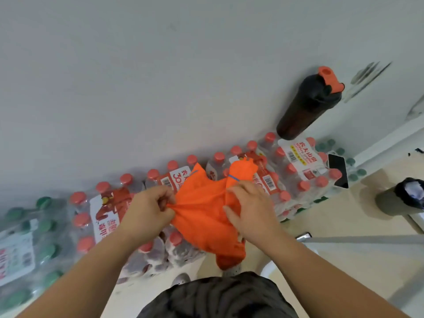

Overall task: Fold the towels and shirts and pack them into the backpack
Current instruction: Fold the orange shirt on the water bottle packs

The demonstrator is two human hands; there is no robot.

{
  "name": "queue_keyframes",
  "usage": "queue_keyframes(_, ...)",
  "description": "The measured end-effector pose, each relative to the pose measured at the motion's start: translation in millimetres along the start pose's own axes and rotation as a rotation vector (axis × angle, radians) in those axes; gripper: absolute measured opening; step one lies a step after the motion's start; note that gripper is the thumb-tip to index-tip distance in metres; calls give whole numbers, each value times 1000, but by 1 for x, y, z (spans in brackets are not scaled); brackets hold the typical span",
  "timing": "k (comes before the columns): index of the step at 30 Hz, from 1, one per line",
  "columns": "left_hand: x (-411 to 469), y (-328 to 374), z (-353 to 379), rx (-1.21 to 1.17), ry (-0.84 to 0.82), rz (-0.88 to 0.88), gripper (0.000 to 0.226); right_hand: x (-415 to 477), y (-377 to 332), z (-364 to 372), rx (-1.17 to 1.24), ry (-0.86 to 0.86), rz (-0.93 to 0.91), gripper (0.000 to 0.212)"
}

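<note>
Orange shirt (202,214), quantity one: left hand (151,210) pinches its 9 o'clock edge; right hand (251,210) grasps its 3 o'clock side.

The right hand (252,210) hides part of the orange cloth (202,214), while the green-capped pack (46,226), its label (16,255) blurred unreadable, and the bin (390,203) run off the edges.

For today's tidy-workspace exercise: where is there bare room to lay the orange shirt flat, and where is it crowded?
Free for the orange shirt: the beige floor between the bottle packs and the bin on the right. Crowded: the packs along the wall, with a black shaker and a phone on top.
</note>
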State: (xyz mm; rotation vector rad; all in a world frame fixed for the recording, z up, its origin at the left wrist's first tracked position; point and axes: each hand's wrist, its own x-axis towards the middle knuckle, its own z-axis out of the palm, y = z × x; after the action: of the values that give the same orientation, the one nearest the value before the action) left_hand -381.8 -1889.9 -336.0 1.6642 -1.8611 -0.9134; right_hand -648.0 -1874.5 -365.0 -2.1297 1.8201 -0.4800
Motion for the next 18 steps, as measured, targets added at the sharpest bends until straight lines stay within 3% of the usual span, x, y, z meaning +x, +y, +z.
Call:
queue_keyframes(3,-18,-20,-14,60,48,-48,38,14,-4,12,-216,-195,176,82)
queue_keyframes(8,-45,-49,-37,133,65,-103,40,26,-19,26,-291,-180,236,98)
queue_keyframes(12,-61,-67,-46,185,-31,-168,49,30,-27,35,-378,-149,151,63)
queue_keyframes(15,-61,-72,-46,205,-83,-193,47,30,-24,41,-264,-40,79,31)
queue_keyframes(18,-47,-71,-43,216,-35,-197,36,28,-16,40,-125,32,-30,17)
